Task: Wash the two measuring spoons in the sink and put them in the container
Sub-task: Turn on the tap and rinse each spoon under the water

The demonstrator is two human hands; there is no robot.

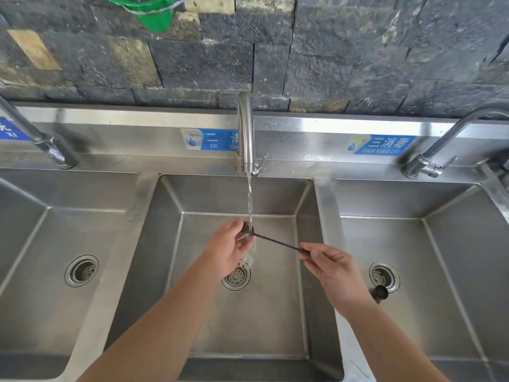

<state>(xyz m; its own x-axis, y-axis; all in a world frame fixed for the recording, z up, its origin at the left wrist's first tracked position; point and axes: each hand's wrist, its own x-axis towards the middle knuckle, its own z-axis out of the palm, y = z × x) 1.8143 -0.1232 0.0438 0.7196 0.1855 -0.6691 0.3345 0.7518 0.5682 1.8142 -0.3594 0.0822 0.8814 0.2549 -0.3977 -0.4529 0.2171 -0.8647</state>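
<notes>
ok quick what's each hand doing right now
Left hand: fingers closed around the bowl of the measuring spoon, under the running water.
Right hand: fingers pinching the same spoon's handle end.

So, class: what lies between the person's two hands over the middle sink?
In the head view, only the measuring spoon's thin handle spans from left hand to right hand; the sink lies below.

A commercial kitchen's wash station: three steel sink basins (labelled by blue signs) under stone wall.
</notes>
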